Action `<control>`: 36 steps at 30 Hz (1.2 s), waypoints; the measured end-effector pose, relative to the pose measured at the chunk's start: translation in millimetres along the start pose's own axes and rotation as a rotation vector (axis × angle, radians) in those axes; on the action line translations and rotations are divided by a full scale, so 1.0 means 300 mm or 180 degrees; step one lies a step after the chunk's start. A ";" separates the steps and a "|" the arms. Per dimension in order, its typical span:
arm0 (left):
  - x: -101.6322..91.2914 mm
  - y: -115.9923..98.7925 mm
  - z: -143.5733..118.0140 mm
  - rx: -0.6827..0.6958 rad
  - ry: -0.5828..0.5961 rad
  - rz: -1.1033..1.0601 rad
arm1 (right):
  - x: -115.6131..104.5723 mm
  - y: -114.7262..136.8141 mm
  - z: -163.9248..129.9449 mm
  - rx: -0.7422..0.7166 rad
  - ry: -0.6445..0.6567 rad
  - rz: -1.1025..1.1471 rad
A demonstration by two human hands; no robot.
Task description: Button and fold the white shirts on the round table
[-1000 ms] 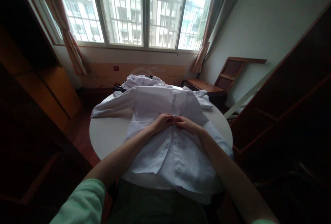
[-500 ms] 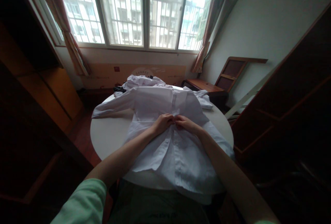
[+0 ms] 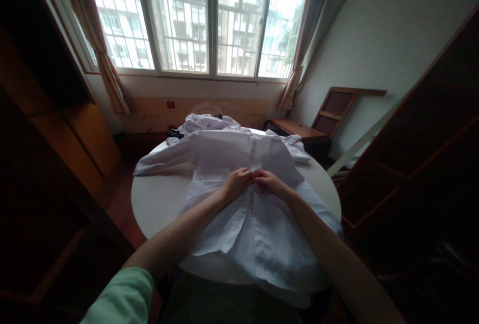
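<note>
A pale green sleeve (image 3: 123,296) showed at seven o'clock, nearest the camera, and both bare forearms reached from it toward twelve o'clock over a white button-up shirt (image 3: 258,224) that lay spread front-up on the round white tabletop (image 3: 157,204), its hem hanging over the near edge at six o'clock. The left hand (image 3: 236,183) and the right hand (image 3: 270,182) met at the middle of the shirt, fingertips touching, each with fingers curled and pinching the fabric of the button placket; whether a button sat between them could not be told. The left hand held the flap from nine o'clock, the right from three o'clock. Beyond the hands the placket ran on to the collar at twelve o'clock, and one long sleeve of the shirt stretched flat across the tabletop toward ten o'clock. Farther still, at eleven o'clock on the far edge of the tabletop, lay a crumpled heap of white clothing (image 3: 207,122) with a small dark item just beside it. Past the tabletop, at one o'clock, stood a low wooden desk (image 3: 295,128) against the wall, and at twelve o'clock a wide barred window (image 3: 209,20) with curtains at either side.
</note>
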State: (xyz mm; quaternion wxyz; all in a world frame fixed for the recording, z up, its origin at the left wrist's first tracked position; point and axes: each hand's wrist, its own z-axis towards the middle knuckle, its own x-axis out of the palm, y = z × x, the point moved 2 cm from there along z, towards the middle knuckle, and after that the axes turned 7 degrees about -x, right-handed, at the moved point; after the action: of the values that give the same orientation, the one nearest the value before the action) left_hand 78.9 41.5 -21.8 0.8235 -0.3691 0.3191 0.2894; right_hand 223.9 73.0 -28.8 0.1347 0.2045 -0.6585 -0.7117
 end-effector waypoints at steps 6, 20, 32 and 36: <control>-0.003 -0.018 0.003 0.0277 -0.0156 0.0451 | -0.005 0.001 0.008 0.0042 -0.0100 0.0240; -0.037 0.020 0.031 0.0255 -0.0002 -0.0252 | -0.012 0.051 -0.040 0.0355 -0.0189 0.0892; 0.015 0.038 0.034 -0.0624 -0.0010 -0.1448 | -0.018 0.045 -0.041 0.0278 -0.0095 0.0866; 0.018 0.039 0.031 -0.0757 0.0116 -0.1733 | -0.021 0.042 -0.036 0.0280 -0.0097 0.0905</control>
State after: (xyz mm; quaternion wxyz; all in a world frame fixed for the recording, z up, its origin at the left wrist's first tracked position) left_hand 76.9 56.8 -26.0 0.8159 -0.5402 0.1870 0.0865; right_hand 233.6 65.1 -16.1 0.2151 0.1041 -0.7133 -0.6589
